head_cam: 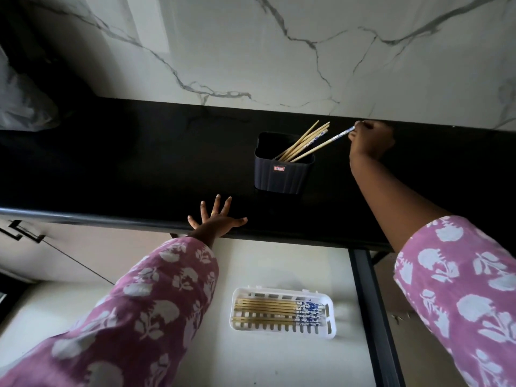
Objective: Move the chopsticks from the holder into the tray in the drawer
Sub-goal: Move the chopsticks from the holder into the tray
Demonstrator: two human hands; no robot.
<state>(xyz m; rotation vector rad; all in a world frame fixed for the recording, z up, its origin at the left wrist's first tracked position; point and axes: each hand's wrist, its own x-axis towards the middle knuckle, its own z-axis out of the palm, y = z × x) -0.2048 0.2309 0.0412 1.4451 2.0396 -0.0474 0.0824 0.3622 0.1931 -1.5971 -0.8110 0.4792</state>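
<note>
Head view is showing the left hand (216,219) lying flat with fingers spread, grip released, on the black counter (125,169). Holder (282,174) is standing there with chopsticks (301,142) inside. Right hand (368,139) is pinching one chopstick (324,145) by its patterned end. Tray (329,331) below, inside the open drawer (279,261), is holding several more.

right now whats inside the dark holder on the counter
Several chopsticks lean to the right inside the holder. The right hand pinches the blue-patterned end of one. The holder's front wall hides their lower ends and its floor.
</note>
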